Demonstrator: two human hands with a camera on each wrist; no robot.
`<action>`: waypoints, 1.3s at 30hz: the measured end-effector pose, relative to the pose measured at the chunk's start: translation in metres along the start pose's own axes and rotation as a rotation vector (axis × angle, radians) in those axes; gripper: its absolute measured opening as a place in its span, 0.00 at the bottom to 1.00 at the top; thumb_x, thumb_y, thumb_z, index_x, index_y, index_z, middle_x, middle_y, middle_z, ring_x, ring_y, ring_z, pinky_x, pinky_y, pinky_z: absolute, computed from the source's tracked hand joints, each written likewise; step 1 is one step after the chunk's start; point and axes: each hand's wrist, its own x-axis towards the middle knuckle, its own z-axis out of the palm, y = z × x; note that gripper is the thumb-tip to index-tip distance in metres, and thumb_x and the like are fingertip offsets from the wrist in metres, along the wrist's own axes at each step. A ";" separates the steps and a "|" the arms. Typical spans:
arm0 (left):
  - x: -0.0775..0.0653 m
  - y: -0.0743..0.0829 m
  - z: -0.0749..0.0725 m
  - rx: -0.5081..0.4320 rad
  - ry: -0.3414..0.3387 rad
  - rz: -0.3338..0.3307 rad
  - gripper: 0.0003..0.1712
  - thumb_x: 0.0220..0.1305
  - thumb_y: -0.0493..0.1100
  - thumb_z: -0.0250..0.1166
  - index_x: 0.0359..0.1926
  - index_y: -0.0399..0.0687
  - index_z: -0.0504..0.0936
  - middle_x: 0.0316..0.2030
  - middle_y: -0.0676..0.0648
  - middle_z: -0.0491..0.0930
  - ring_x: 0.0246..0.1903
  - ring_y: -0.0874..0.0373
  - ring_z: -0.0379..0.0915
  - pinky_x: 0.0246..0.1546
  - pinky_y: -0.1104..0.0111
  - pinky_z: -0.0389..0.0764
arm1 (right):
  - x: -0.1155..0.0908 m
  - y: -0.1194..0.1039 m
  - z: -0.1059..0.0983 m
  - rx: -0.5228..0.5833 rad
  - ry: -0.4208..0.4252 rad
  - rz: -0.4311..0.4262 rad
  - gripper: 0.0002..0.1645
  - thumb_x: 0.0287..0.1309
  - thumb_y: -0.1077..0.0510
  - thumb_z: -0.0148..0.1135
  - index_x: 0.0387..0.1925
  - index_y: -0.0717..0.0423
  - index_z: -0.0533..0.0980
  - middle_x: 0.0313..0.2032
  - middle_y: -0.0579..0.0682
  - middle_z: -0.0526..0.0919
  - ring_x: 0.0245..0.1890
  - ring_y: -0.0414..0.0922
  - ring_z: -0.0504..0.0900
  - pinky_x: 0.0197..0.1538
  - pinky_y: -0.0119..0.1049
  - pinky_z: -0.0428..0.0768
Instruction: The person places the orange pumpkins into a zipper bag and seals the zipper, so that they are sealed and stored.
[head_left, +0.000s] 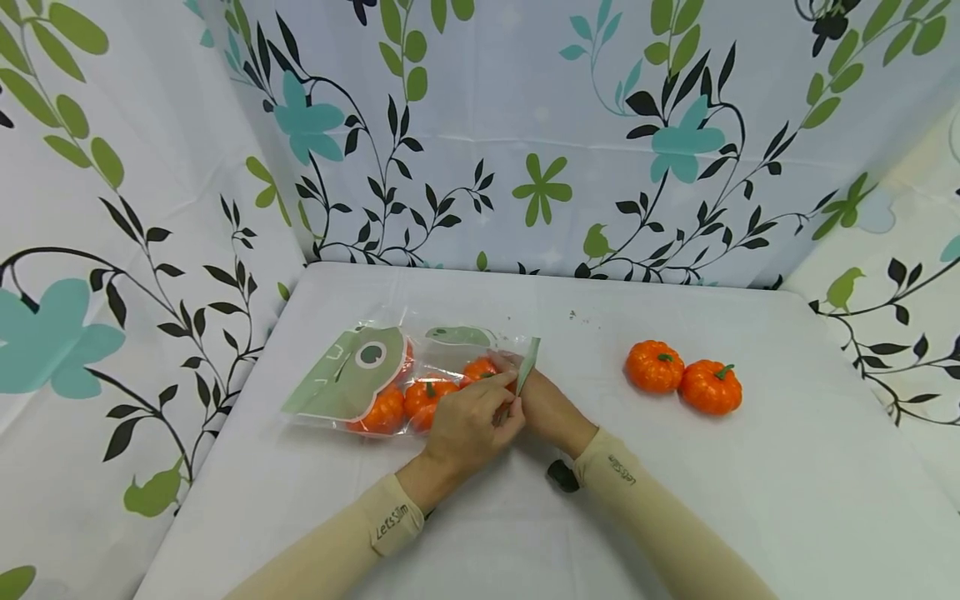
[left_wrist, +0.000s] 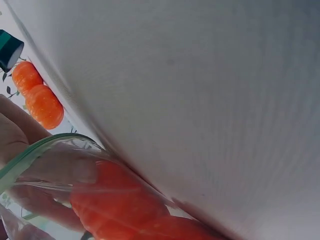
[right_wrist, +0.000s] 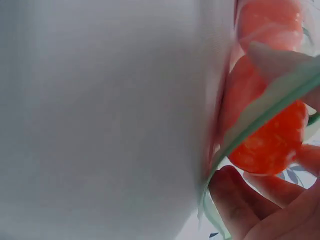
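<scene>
A clear zip bag (head_left: 330,379) printed with a green cartoon face lies on the table with several small orange pumpkins (head_left: 384,410) inside. My left hand (head_left: 468,417) pinches the bag's green-edged mouth (head_left: 528,367) at the near side, its fingers lying over the plastic. Through the mouth reaches my right hand (head_left: 543,404), its fingers around a pumpkin (right_wrist: 267,145) just inside the opening. In the left wrist view, fingers of the right hand (left_wrist: 20,135) show through the plastic beside a pumpkin (left_wrist: 115,200). Part of the right hand is hidden behind the left in the head view.
Two more orange pumpkins (head_left: 654,367) sit touching each other on the right of the white table (head_left: 795,500). A small dark object (head_left: 562,475) is by the right wrist. Leaf-patterned curtains (head_left: 465,125) enclose the table's back and sides.
</scene>
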 end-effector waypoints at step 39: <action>0.001 -0.002 0.000 0.030 -0.027 -0.023 0.03 0.55 0.38 0.67 0.27 0.43 0.84 0.43 0.44 0.88 0.43 0.55 0.86 0.40 0.66 0.86 | 0.009 0.000 -0.014 0.216 0.052 0.339 0.27 0.50 0.68 0.62 0.56 0.63 0.81 0.29 0.50 0.83 0.26 0.43 0.77 0.27 0.35 0.76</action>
